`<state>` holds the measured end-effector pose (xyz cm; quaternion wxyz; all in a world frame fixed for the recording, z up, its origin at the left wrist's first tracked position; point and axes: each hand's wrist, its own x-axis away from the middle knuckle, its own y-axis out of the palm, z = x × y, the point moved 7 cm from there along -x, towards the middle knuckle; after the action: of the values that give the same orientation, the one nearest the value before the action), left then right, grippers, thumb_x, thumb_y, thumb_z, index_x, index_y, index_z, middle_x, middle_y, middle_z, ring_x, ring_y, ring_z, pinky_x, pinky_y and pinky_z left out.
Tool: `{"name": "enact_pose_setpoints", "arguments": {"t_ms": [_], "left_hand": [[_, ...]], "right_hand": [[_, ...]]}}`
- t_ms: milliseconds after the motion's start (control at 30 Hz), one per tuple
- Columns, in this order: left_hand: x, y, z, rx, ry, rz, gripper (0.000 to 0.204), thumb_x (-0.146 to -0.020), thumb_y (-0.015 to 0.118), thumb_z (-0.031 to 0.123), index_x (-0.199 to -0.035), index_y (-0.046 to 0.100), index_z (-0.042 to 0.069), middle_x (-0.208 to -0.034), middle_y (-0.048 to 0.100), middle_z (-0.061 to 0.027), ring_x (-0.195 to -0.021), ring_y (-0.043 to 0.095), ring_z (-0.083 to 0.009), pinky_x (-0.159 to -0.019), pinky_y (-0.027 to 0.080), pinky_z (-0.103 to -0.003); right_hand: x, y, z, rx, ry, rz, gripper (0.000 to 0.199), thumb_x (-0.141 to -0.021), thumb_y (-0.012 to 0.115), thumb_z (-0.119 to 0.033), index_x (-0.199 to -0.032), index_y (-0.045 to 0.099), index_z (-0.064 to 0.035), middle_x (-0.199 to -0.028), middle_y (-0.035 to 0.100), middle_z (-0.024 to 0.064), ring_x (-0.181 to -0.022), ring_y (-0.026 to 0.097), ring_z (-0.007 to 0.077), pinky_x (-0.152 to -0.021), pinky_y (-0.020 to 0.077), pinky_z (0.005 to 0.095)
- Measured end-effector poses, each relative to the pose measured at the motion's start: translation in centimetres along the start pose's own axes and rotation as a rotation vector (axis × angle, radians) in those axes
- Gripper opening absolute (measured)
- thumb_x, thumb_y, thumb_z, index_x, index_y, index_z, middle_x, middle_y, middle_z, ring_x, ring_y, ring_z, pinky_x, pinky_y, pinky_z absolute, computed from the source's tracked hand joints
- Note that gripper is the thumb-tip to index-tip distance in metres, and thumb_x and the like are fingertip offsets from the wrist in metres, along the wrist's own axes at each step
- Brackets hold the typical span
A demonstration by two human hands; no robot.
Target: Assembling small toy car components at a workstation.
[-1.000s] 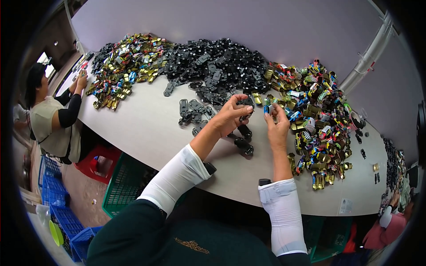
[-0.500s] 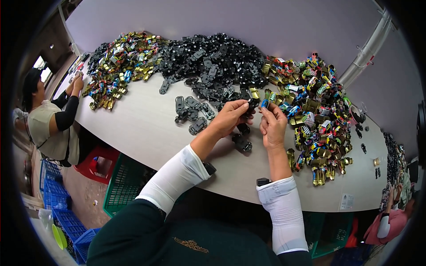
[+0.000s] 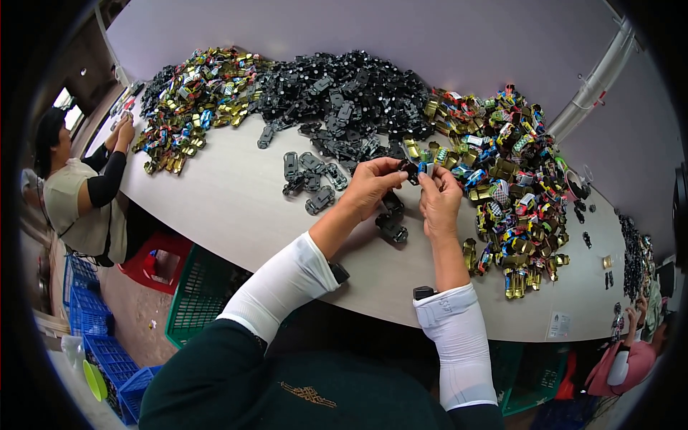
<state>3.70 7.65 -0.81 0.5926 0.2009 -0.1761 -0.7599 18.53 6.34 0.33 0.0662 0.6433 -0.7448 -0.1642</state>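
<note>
Both hands meet above the table (image 3: 236, 208), just in front of the piles. The left hand (image 3: 371, 188) has its fingers closed round a small black chassis (image 3: 408, 169), and the right hand (image 3: 438, 199) pinches a small coloured shell (image 3: 428, 168) against it; the two parts touch between the fingertips, though whether they are seated together cannot be told. On progress, my judgement is that the work is at an early stage: a large black heap (image 3: 351, 100) of chassis lies along the far side of the table, flanked by a coloured heap (image 3: 512, 179) of shells to the right and a second coloured heap (image 3: 197, 89) to the left, all three still bulky. A few loose black pieces (image 3: 309, 179) lie left of the hands and two more (image 3: 390, 218) directly beneath them; whether these are finished items cannot be made out. Containers: a green crate (image 3: 201, 297) stands on the floor under the table edge, a red crate (image 3: 154, 265) beside it, and blue crates (image 3: 89, 326) further left; their contents are not visible. A second person (image 3: 79, 193) works at the left end of the table, a third (image 3: 623, 362) at the lower right.
</note>
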Motion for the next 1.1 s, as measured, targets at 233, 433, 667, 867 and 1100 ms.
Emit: {"name": "enact_pose_setpoints", "arguments": {"t_ms": [233,433,667,867,1100], "left_hand": [[0.0,-0.1,1.2,-0.096,0.039,0.075,0.015,-0.094,0.053,0.009,-0.103,0.057,-0.002,-0.093,0.064,-0.0073,-0.081,0.066,-0.0163,-0.073,0.058,-0.030],[0.2,0.8,1.6,-0.147,0.123,0.006,0.017,-0.094,0.053,0.007,-0.109,0.056,0.000,-0.094,0.064,-0.0033,-0.086,0.062,-0.0093,-0.073,0.055,-0.026],[-0.2,-0.6,1.4,-0.114,0.115,0.125,0.019,-0.092,0.052,0.003,-0.109,0.055,-0.004,-0.092,0.064,-0.0038,-0.075,0.061,-0.0078,-0.070,0.055,-0.025],[0.3,-0.6,2.5,-0.477,0.194,0.165,0.019,-0.090,0.053,0.001,-0.106,0.060,-0.006,-0.087,0.066,-0.0048,-0.075,0.062,-0.0078,-0.064,0.056,-0.024],[0.6,0.1,2.5,-0.585,0.214,0.135,0.024,-0.086,0.053,-0.002,-0.108,0.060,-0.008,-0.087,0.067,-0.0051,-0.074,0.060,-0.0056,-0.065,0.053,-0.022]], "right_hand": [[2.2,2.2,-4.2,0.544,-0.475,0.019,0.027,-0.077,0.068,-0.004,-0.103,0.063,0.0016,-0.086,0.060,0.0030,-0.060,0.046,0.0053,-0.048,0.0352,0.0218],[1.7,2.4,-2.7,0.562,-0.427,-0.031,0.025,-0.078,0.067,-0.004,-0.101,0.062,0.0040,-0.083,0.060,0.0047,-0.059,0.048,0.0065,-0.048,0.0377,0.0222],[2.0,1.2,-3.2,0.493,-0.389,0.140,0.026,-0.078,0.067,-0.006,-0.101,0.062,0.0041,-0.090,0.061,0.0088,-0.073,0.060,0.0144,-0.057,0.0468,0.0262],[3.1,3.7,-4.0,0.888,-0.676,-0.033,0.031,-0.074,0.070,-0.007,-0.103,0.062,0.0012,-0.092,0.059,0.0109,-0.072,0.060,0.0235,-0.064,0.0491,0.0337],[3.0,3.5,-3.7,0.920,-0.689,-0.042,0.031,-0.074,0.070,-0.008,-0.103,0.063,0.0004,-0.090,0.059,0.0105,-0.070,0.059,0.0236,-0.063,0.0490,0.0343]]}}
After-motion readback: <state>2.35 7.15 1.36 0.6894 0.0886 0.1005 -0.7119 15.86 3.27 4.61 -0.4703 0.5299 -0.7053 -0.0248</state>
